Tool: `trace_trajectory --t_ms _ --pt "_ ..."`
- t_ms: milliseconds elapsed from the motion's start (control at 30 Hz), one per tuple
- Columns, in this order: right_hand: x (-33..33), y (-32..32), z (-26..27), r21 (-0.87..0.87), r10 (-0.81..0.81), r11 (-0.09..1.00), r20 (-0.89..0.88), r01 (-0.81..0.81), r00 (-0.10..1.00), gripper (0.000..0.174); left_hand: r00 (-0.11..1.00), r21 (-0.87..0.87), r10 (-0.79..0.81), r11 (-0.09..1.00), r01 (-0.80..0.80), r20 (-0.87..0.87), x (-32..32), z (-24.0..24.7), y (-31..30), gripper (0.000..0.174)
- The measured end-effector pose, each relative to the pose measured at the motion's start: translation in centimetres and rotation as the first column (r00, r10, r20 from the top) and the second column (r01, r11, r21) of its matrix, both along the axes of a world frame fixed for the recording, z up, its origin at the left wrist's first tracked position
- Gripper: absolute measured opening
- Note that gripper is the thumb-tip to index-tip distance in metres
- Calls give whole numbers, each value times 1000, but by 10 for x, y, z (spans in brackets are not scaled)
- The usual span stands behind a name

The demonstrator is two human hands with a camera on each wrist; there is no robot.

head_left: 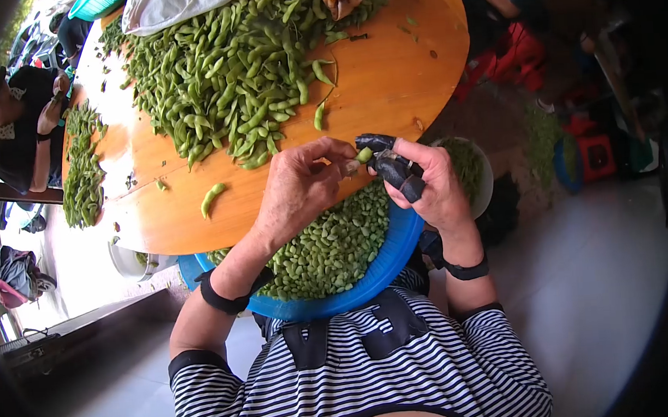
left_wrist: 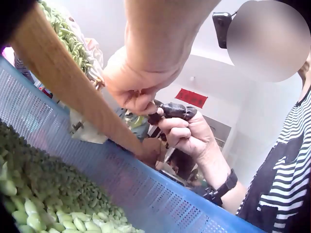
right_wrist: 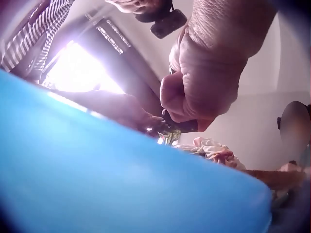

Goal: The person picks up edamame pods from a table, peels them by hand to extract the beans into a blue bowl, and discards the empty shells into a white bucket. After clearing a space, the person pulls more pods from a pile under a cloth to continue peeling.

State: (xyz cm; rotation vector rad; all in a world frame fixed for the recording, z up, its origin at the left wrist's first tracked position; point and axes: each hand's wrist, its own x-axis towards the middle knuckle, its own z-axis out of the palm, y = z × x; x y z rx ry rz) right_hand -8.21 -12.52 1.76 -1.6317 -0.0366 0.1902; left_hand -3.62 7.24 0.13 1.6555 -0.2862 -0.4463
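Observation:
Over the near table edge, my left hand [head_left: 302,181] pinches a green soybean pod [head_left: 364,155] between thumb and fingers. My right hand [head_left: 441,183] meets it there, with black wrappings [head_left: 399,175] on its thumb and forefinger, and grips the pod's other end. Fingers hide most of the pod. Below both hands sits a blue plastic basket [head_left: 387,262] in front of the striped shirt, holding a thick layer of shelled green soybeans [head_left: 318,259]. In the left wrist view the wrapped fingers [left_wrist: 176,110] touch the left fingertips above the basket rim.
A big heap of soybean pods [head_left: 219,78] covers much of the round wooden table [head_left: 387,83], and a smaller pile [head_left: 83,166] lies at its left. One loose pod [head_left: 212,199] lies nearby. White buckets [head_left: 481,173] stand beside the table. Another person's arm [head_left: 43,150] shows at left.

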Motion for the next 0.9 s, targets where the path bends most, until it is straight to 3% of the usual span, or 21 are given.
trace_trajectory --t_ms 67,133,267,333,367,467,533,600,667,733,833,900 --pt "-1 1 1 57 19 998 -40 -17 999 12 996 -14 51 999 -52 -74 -2 -1 -1 25" --pt "-1 1 -5 -18 15 1000 67 -14 998 6 994 -10 46 999 -47 -94 -4 1 -3 23" --pt "5 -1 -9 15 3 1000 107 -4 994 2 992 -43 52 997 -57 -115 -3 0 -5 17" --pt "10 -5 -9 -87 -26 996 119 36 993 3 990 -40 55 997 -60 -132 1 4 -8 14" --pt "11 -4 -7 9 -36 999 125 35 992 5 996 -55 31 998 -36 -86 4 4 -9 13" --pt "15 -8 3 -82 -45 995 140 57 989 2 1000 -69 18 998 -17 21 11 7 -11 11" --pt "16 -7 11 -26 -76 997 99 78 992 9 996 -80 48 996 -42 72 14 16 -15 9" --pt "21 -9 9 -86 -99 988 268 127 958 18 997 -88 44 995 -37 71 18 13 -16 9" --pt "20 -10 11 -39 -113 992 209 124 971 23 995 -305 -48 952 19 -88 23 14 -17 13" --pt "23 -13 9 236 -34 972 128 2 991 27 989 -341 -58 940 8 -137 27 21 -20 15" --pt "27 -13 5 84 46 995 136 -58 990 25 987 -369 -47 929 -14 -156 30 26 -25 24" --pt "28 -13 7 111 -34 994 115 21 993 22 993 -345 -19 938 -24 -120 34 26 -25 43"
